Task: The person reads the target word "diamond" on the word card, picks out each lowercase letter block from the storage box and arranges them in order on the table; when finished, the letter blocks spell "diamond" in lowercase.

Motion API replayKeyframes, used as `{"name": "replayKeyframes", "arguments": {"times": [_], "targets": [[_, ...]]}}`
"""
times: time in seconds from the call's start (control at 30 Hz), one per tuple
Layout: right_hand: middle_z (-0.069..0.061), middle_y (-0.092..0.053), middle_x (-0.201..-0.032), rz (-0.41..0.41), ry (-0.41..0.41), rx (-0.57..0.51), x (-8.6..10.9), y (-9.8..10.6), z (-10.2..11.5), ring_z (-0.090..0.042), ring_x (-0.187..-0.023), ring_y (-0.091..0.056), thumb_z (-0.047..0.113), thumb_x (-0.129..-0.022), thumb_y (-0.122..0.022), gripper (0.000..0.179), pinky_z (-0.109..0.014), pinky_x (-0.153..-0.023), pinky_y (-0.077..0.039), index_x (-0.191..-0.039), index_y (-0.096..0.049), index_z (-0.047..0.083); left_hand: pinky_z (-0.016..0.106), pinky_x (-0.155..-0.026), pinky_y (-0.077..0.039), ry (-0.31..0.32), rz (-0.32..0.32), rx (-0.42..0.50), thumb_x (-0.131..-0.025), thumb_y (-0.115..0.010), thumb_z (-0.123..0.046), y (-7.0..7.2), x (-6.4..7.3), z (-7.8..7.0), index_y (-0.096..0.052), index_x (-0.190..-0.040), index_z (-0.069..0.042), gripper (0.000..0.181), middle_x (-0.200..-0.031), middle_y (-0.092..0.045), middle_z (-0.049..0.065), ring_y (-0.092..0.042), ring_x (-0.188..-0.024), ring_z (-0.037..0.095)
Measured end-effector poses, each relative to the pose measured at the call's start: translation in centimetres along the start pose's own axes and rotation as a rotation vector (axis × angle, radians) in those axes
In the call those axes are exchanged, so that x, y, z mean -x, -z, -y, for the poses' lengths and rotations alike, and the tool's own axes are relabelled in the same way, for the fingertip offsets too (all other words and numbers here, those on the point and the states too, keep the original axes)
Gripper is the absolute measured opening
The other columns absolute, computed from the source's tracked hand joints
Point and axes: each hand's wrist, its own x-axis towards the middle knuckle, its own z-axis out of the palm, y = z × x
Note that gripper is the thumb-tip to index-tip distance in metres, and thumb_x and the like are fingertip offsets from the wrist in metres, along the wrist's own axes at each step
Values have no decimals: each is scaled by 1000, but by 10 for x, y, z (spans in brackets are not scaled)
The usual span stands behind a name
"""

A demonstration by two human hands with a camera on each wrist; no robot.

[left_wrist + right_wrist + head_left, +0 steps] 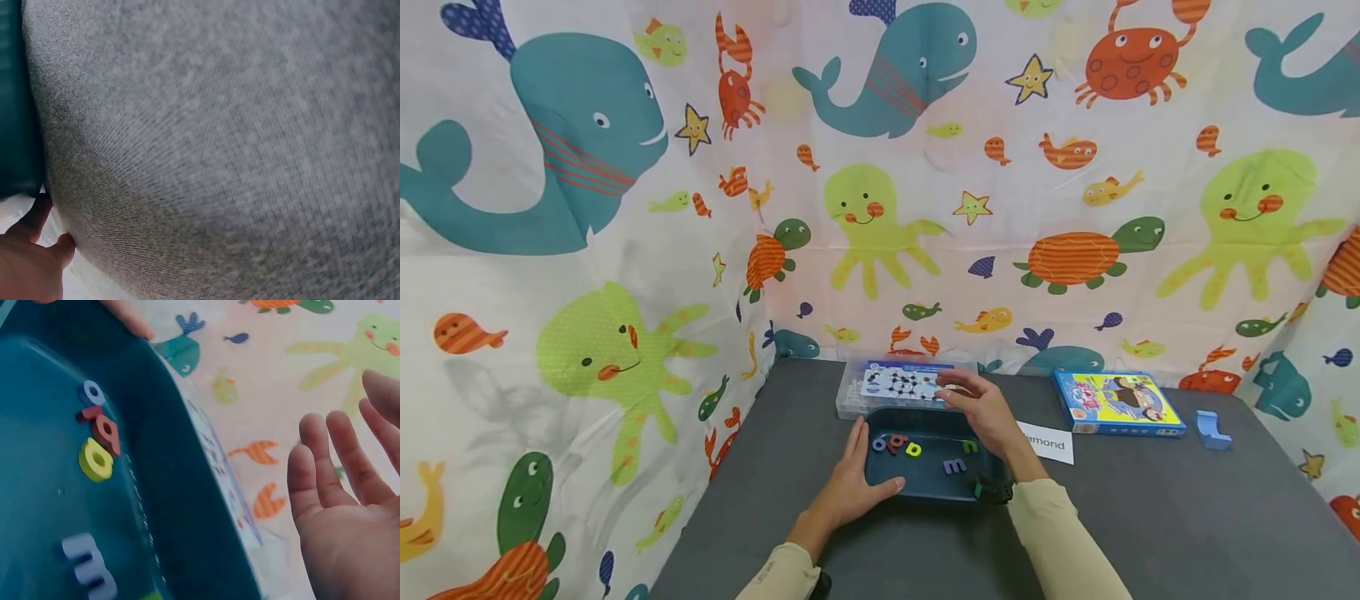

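A dark teal tray [917, 482] lies on the grey table with several small toy letters in it. A blue letter [880, 444], red pieces [896, 443] and a yellow letter [913, 450] sit in a row toward the left. Farther right are a purple m [955, 467] and a green n [971, 447]. My left hand [853, 482] rests along the tray's left side, fingers straight and thumb spread at the front rim. Above the right part of the tray, my right hand [988, 415] is raised with loosely bent fingers and holds nothing; its palm shows in the right wrist view.
Behind the tray stands a clear plastic box [852, 400] with a molecule-model label. A white card [1051, 443] reading "amond", partly covered by my right arm, lies to the right. Beyond it are a blue-yellow boxed game [1120, 404] and a light blue plastic piece [1212, 430].
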Motion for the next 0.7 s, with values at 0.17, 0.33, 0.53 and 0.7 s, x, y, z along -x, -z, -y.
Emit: {"name": "replayKeyframes", "arguments": {"times": [0.17, 0.33, 0.53, 0.7], "targets": [[-38, -50, -145, 83, -50, -14, -15, -21, -15, -30, -119, -64, 1, -107, -64, 41, -36, -101, -54, -145, -56, -12, 72, -116, -32, -14, 0, 8, -91, -77, -61, 2, 0, 0, -9, -173, -10, 119, -180, 3, 1, -30, -156, 43], [-30, -60, -138, 204, -141, 57, -23, -34, -30, -33, -118, -66, 4, -107, -65, 41, -50, -104, -53, -144, -58, -11, 73, -115, -33, -35, 5, 5, -93, -76, -60, 3, 1, 0, -9, -173, -7, 117, -180, 3, 4, -30, -156, 45], [-32, -64, -129, 341, -206, 143, -32, -41, -45, -47, -117, -65, 3, -105, -66, 36, -61, -107, -50, -138, -64, -10, 71, -117, -33, -60, 15, 18, -94, -75, -58, 4, 1, 3, -6, -172, -5, 117, -180, 5, 6, -28, -157, 44], [-35, -65, -125, 388, -270, 200, -33, -43, -57, -44, -110, -67, 1, -104, -66, 38, -56, -102, -54, -139, -62, -13, 69, -117, -33, -67, 4, 31, -94, -75, -57, 1, 0, 5, -6, -173, -7, 116, -180, 5, 5, -28, -157, 42]]}}
